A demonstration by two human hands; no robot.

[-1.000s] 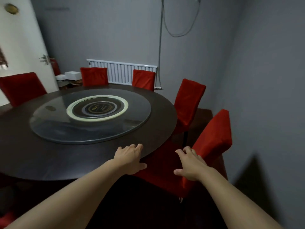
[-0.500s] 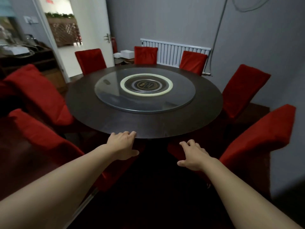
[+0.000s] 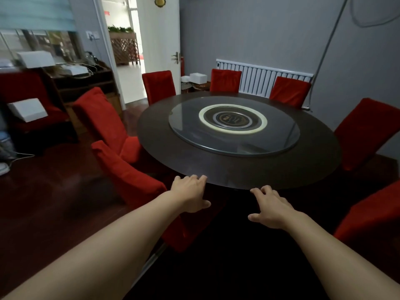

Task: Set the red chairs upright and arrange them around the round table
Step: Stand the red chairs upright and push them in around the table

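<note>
A dark round table [image 3: 173,152] with a glass turntable [image 3: 234,128] fills the middle. Several red-covered chairs stand upright round it: one close on my left [image 3: 129,176], another behind that [image 3: 101,118], a third by the door [image 3: 159,85], two before the radiator [image 3: 225,80] [image 3: 289,92], one at the right [image 3: 363,131] and one at the lower right edge [image 3: 372,217]. My left hand [image 3: 190,194] hovers at the table's near rim, fingers relaxed and empty. My right hand [image 3: 270,207] hangs just below the rim, fingers spread, holding nothing.
A dark sideboard [image 3: 84,83] with white boxes stands at the left wall, beside a red seat [image 3: 32,98] carrying a white box [image 3: 27,109]. An open door [image 3: 160,40] leads out at the back. A white radiator [image 3: 264,79] lines the far wall. A small stand [image 3: 194,85] holds white boxes.
My view has swung left, bringing the left-side chairs, sideboard and doorway into sight. Both hands stay stretched forward and empty near the table's rim.
</note>
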